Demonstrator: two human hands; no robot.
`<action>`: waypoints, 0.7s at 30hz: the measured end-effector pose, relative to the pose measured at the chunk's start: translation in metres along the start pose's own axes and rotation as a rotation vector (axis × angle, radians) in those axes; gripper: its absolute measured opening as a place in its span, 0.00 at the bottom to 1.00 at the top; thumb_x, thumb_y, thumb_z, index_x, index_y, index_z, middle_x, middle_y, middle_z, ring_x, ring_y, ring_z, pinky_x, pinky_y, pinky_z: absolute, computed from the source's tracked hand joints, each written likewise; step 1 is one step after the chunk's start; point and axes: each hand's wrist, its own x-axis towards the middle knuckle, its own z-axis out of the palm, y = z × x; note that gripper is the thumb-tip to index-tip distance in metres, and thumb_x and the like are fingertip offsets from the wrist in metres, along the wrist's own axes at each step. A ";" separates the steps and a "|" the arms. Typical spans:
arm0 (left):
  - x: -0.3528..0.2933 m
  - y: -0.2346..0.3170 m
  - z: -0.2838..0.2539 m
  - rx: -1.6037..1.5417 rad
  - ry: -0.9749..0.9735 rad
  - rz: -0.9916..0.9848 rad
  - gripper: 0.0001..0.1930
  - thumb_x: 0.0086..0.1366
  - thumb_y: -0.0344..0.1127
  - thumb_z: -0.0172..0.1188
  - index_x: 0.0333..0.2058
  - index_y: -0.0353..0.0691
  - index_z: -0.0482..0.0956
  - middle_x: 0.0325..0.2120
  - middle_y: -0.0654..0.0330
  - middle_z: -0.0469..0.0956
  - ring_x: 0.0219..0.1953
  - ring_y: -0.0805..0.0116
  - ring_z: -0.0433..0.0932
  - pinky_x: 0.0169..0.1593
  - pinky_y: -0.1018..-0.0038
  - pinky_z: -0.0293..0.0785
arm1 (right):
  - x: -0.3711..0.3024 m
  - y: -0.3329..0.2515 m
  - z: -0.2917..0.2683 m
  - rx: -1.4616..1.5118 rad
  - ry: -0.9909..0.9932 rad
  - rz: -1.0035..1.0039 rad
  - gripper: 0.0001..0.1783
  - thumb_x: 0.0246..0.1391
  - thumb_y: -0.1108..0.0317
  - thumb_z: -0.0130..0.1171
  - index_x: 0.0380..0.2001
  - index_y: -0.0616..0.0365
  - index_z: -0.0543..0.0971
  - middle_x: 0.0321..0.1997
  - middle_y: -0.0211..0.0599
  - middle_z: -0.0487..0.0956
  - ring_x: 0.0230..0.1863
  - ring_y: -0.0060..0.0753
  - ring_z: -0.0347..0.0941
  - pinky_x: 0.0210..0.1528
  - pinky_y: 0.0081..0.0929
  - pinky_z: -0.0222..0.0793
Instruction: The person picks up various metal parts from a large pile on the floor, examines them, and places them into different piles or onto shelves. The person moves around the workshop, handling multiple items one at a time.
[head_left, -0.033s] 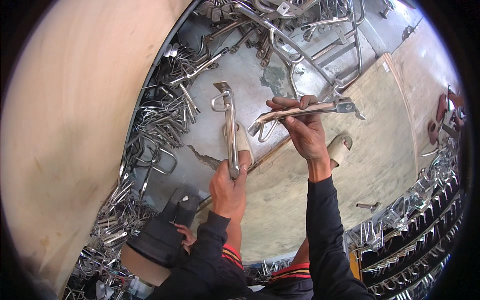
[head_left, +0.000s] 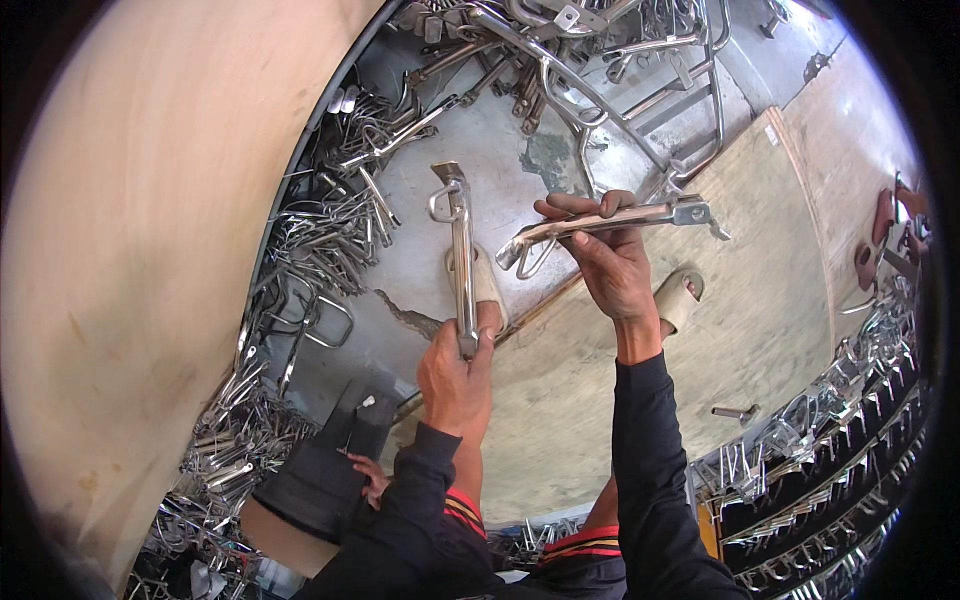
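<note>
My left hand (head_left: pixel 455 375) is closed around the lower end of a shiny metal kickstand (head_left: pixel 461 240). This one points away from me, with a flat foot and a small wire loop at its far end. To the right, my right hand (head_left: pixel 612 265) grips a second kickstand (head_left: pixel 600 222) near its middle, between thumb and fingers. It lies nearly level, its bent foot and wire loop toward the left and its drilled end toward the right. The two kickstands are apart.
Piles of metal parts (head_left: pixel 325 240) line the left side. A tubular metal frame (head_left: pixel 640 120) lies ahead. Under my feet is a wooden board (head_left: pixel 560 420). Racked metal parts (head_left: pixel 820 490) stand at right. Another person's hand (head_left: pixel 372 482) shows at lower left.
My hands and both kickstands hold almost still. The other person's dark clothing at lower left has shifted slightly.
</note>
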 end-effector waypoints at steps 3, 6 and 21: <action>-0.001 0.005 -0.003 0.111 -0.008 -0.012 0.15 0.64 0.41 0.65 0.34 0.35 0.73 0.30 0.45 0.78 0.34 0.39 0.79 0.35 0.51 0.72 | -0.001 -0.002 0.001 -0.002 0.058 0.010 0.18 0.64 0.82 0.55 0.50 0.48 0.65 0.60 0.55 0.77 0.66 0.53 0.73 0.67 0.48 0.72; -0.001 0.010 -0.007 0.185 0.008 -0.017 0.15 0.64 0.41 0.65 0.35 0.36 0.73 0.31 0.47 0.78 0.34 0.40 0.79 0.35 0.51 0.72 | -0.003 -0.002 0.003 0.005 0.101 0.039 0.18 0.65 0.81 0.56 0.51 0.48 0.65 0.60 0.53 0.77 0.65 0.53 0.74 0.66 0.50 0.73; 0.007 -0.007 -0.021 0.173 0.083 -0.048 0.15 0.65 0.41 0.67 0.36 0.36 0.74 0.28 0.50 0.77 0.27 0.47 0.77 0.30 0.56 0.70 | -0.006 0.015 0.002 -0.219 0.358 0.190 0.23 0.64 0.72 0.63 0.57 0.53 0.66 0.49 0.47 0.83 0.48 0.39 0.84 0.48 0.35 0.86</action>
